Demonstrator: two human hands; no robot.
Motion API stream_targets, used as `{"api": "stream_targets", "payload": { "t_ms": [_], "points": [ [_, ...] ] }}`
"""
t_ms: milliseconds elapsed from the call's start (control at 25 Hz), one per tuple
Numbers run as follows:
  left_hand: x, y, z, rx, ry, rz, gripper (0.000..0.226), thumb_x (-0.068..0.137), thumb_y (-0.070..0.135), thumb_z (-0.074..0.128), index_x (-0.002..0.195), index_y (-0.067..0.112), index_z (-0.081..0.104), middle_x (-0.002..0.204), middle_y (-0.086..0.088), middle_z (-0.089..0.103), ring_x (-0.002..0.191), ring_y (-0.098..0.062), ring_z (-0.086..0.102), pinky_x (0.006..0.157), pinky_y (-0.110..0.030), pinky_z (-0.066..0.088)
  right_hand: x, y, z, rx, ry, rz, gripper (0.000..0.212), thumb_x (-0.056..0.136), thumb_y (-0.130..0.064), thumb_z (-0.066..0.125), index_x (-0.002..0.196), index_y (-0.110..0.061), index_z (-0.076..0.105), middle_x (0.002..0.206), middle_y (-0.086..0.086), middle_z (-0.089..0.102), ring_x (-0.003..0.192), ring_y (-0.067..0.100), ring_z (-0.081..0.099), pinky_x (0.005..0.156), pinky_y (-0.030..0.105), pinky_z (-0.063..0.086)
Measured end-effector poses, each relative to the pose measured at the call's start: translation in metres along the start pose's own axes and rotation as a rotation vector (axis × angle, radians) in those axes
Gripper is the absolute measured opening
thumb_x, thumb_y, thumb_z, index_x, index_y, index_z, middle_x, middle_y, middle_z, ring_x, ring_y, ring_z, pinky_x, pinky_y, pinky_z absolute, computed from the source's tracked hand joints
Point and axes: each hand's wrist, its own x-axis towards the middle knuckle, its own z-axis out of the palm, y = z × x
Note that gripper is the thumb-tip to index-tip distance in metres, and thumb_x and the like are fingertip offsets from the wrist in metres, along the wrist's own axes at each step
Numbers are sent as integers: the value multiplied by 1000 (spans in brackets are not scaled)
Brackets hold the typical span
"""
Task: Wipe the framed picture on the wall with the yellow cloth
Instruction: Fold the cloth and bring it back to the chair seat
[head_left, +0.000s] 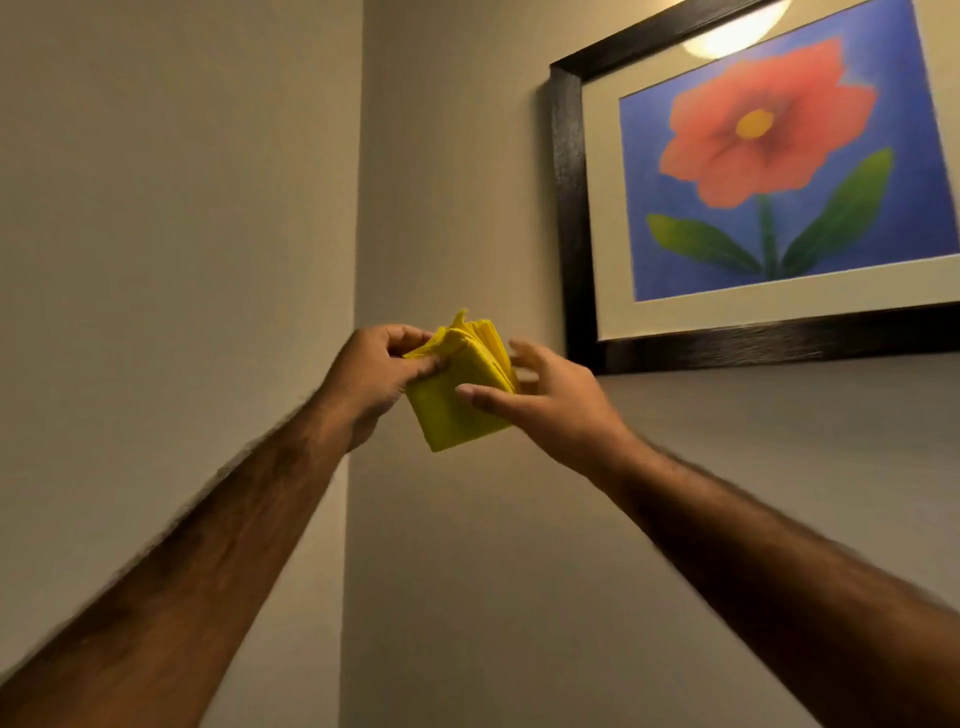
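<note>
Framed picture (779, 171): black wooden frame, cream mat, print of a red flower with green leaves on a blue ground. It hangs on the beige wall (467, 571), upper right of the head view, right edge cut off by the view. A bright lamp reflection sits on the glass near the top edge.

Yellow cloth (457, 410): folded into a thick square, layered edges fanned at the top. Held in the air in front of the wall, below and left of the frame's lower left corner, not touching the frame.

Left hand (374, 379): fingers (415, 369) pinched shut on the cloth's upper left edge.

Right hand (550, 405): thumb pressed on the cloth's front face, the other fingers spread loosely behind its right edge; some motion blur here.

Wall corner (353, 260) runs vertically behind the left hand.
</note>
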Motion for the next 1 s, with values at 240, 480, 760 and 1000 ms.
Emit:
{"api": "stream_targets", "payload": {
  "t_ms": [240,480,760,1000],
  "points": [
    [-72,-47,-92,49,42,-236,28,82,12,78,108,10,71,98,-4,73,87,-14,70,76,-28,59,7,8,118,523,-209,305,35,85,-28,75,114,-9,74,111,15,77,102,26,75,69,27,62],
    [-183,-122,-189,-13,147,-616,31,84,13,75,112,1,70,97,-9,76,84,-18,75,68,-29,61,-36,26,262,678,-554,470,42,80,-30,80,116,-9,73,114,12,77,97,17,75,71,26,60],
    [-367,-219,-276,30,463,-886,27,80,8,78,106,2,70,91,-6,75,79,-16,74,64,-28,61,-149,57,442,752,-1035,778,41,79,-11,81,115,5,70,119,19,74,97,22,75,84,29,62],
    [-542,-287,-321,-45,575,-1189,34,87,0,68,120,-4,61,109,-15,71,88,-17,72,75,-30,63,-292,84,583,748,-1202,1017,39,80,-8,79,115,4,71,112,16,75,93,21,74,77,26,63]
  ]
}}
